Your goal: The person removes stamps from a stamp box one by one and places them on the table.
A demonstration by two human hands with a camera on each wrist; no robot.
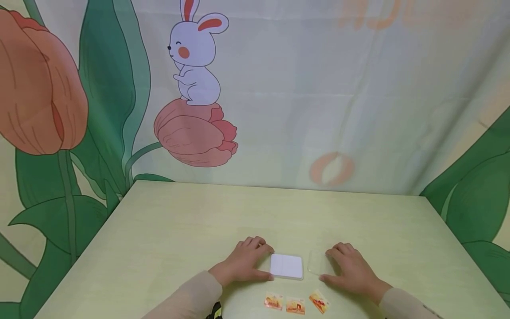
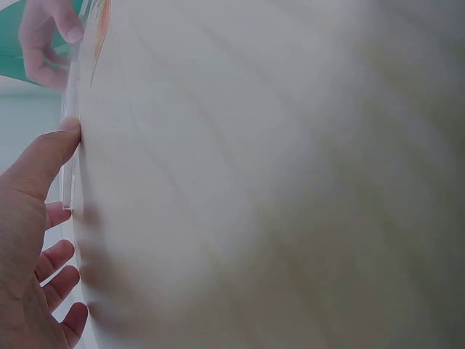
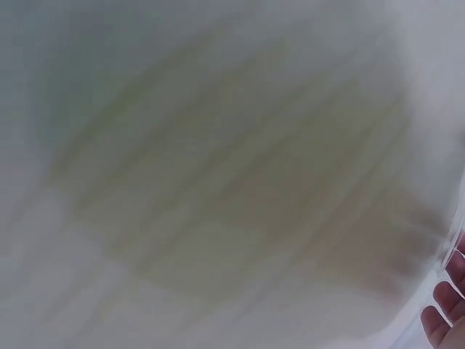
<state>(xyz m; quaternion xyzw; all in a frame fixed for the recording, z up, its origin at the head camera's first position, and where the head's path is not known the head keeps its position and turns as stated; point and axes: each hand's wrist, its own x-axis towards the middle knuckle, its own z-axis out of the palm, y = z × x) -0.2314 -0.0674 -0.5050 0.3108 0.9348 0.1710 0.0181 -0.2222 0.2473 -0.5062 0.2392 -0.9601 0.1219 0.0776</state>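
Note:
A shallow plastic box (image 1: 286, 266) with a white, card-like face lies on the table. My left hand (image 1: 250, 261) holds it at its left end, thumb at the near corner and index finger at the far one. To its right, a small gap away, is a clear plastic lid (image 1: 314, 263), faint against the tabletop. My right hand (image 1: 350, 269) spans the lid's right end between thumb and index finger. The left wrist view shows the left thumb (image 2: 54, 153) against the clear edge. In the right wrist view only a few right fingertips (image 3: 445, 294) show.
Three small orange picture cards, a left one (image 1: 273, 301), a middle one (image 1: 295, 305) and a tilted right one (image 1: 319, 301), lie between the hands and the near edge. The pale table (image 1: 191, 221) ends at a printed cloth backdrop (image 1: 279, 110).

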